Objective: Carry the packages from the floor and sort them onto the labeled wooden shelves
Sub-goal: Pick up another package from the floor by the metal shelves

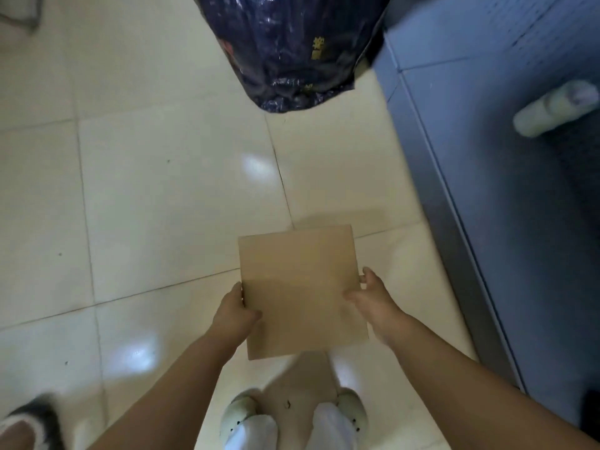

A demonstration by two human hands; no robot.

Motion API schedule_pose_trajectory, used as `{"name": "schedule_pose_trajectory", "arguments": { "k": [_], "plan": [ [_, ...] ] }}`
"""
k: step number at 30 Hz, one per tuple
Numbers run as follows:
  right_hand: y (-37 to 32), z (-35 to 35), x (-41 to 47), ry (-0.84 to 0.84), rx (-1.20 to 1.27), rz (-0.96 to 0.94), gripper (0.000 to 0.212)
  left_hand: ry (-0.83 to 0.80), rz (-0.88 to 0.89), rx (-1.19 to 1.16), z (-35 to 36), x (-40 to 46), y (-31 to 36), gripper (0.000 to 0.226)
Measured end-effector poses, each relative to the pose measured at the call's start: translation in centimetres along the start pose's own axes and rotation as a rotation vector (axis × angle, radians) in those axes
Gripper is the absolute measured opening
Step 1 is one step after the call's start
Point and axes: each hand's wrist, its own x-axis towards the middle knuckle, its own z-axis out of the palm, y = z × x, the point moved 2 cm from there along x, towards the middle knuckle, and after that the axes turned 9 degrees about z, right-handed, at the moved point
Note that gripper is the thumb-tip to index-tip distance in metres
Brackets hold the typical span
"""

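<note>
A plain brown cardboard package (300, 287) is held flat above the pale tiled floor, below the middle of the view. My left hand (235, 311) grips its left edge, thumb on top. At its right edge my right hand (370, 297) grips it with fingers curled around the side. Both arms reach in from the bottom. No shelves show in this view.
A large dark blue plastic bag (292, 47) stands on the floor ahead. A grey-blue counter or cabinet (487, 157) runs along the right, with a pale roll (552, 108) lying on it. My feet in light shoes (240, 414) are below the package. Another person's slipper (29, 423) is at bottom left.
</note>
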Motion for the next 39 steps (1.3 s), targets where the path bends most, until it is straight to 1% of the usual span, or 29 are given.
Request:
{"name": "schedule_pose_trajectory", "arguments": {
  "k": [2, 5, 7, 8, 10, 12, 13, 17, 18, 19, 20, 21, 24, 26, 28, 31, 33, 35, 37, 39],
  "plan": [
    [-1.6, -1.5, -3.3, 0.019, 0.023, -0.018, 0.076, 0.014, 0.030, 0.019, -1.3, -1.4, 2.2, 0.058],
    [-4.9, -3.7, -9.2, 0.045, 0.038, -0.063, 0.071, 0.039, 0.078, 0.020, -3.3, -3.9, 5.8, 0.062],
    [-7.0, -5.6, -13.1, 0.031, 0.073, -0.104, 0.070, 0.046, 0.126, 0.008, -4.8, -8.0, 11.0, 0.063],
    [-8.0, -6.6, -15.1, 0.024, 0.095, -0.125, 0.070, 0.053, 0.152, 0.000, -5.5, -10.2, 13.5, 0.059],
    [-10.0, -8.9, -19.2, 0.012, 0.112, -0.160, 0.075, 0.071, 0.199, -0.024, -6.7, -14.1, 17.9, 0.057],
    [-11.8, -11.2, -23.3, 0.003, 0.124, -0.192, 0.082, 0.069, 0.239, -0.036, -7.9, -17.7, 21.7, 0.066],
    [-12.6, -12.3, -25.3, 0.005, 0.132, -0.209, 0.083, 0.066, 0.261, -0.039, -8.6, -19.4, 23.4, 0.071],
    [-15.9, -16.2, -33.5, 0.034, 0.184, -0.314, 0.071, 0.069, 0.322, -0.103, -11.4, -26.4, 29.9, 0.080],
    [-17.0, -16.8, -36.9, 0.041, 0.200, -0.341, 0.063, 0.060, 0.333, -0.129, -12.0, -28.3, 31.4, 0.081],
    [-17.8, -17.5, -39.9, 0.045, 0.216, -0.372, 0.050, 0.051, 0.354, -0.159, -12.5, -29.9, 32.9, 0.081],
    [-18.4, -18.2, -42.9, 0.054, 0.229, -0.401, 0.035, 0.047, 0.383, -0.185, -13.0, -31.7, 34.3, 0.078],
    [-19.0, -18.8, -45.7, 0.062, 0.230, -0.430, 0.029, 0.045, 0.420, -0.206, -13.5, -33.5, 35.7, 0.075],
    [-20.1, -20.5, -51.5, 0.078, 0.230, -0.527, 0.034, 0.068, 0.495, -0.229, -15.2, -37.8, 39.2, 0.068],
    [-20.8, -21.5, -54.7, 0.100, 0.250, -0.574, 0.032, 0.076, 0.555, -0.204, -16.2, -40.3, 41.2, 0.061],
    [-21.4, -22.7, -57.9, 0.105, 0.296, -0.622, 0.025, 0.081, 0.604, -0.205, -17.3, -43.2, 43.4, 0.055],
    [-21.9, -24.3, -61.9, 0.105, 0.332, -0.672, 0.011, 0.058, 0.681, -0.267, -18.5, -47.1, 46.0, 0.044],
    [-21.9, -25.2, -64.0, 0.089, 0.349, -0.678, 0.013, 0.060, 0.726, -0.306, -19.2, -49.2, 47.2, 0.038],
    [-21.9, -25.8, -66.0, 0.086, 0.374, -0.699, 0.012, 0.099, 0.760, -0.341, -19.9, -51.1, 48.2, 0.028],
    [-21.9, -26.4, -67.7, 0.094, 0.397, -0.723, 0.018, 0.127, 0.785, -0.374, -20.5, -52.7, 49.1, 0.019],
    [-21.7, -26.9, -69.0, 0.088, 0.424, -0.748, 0.026, 0.130, 0.818, -0.401, -20.8, -54.5, 49.9, 0.022]
  ]
}}
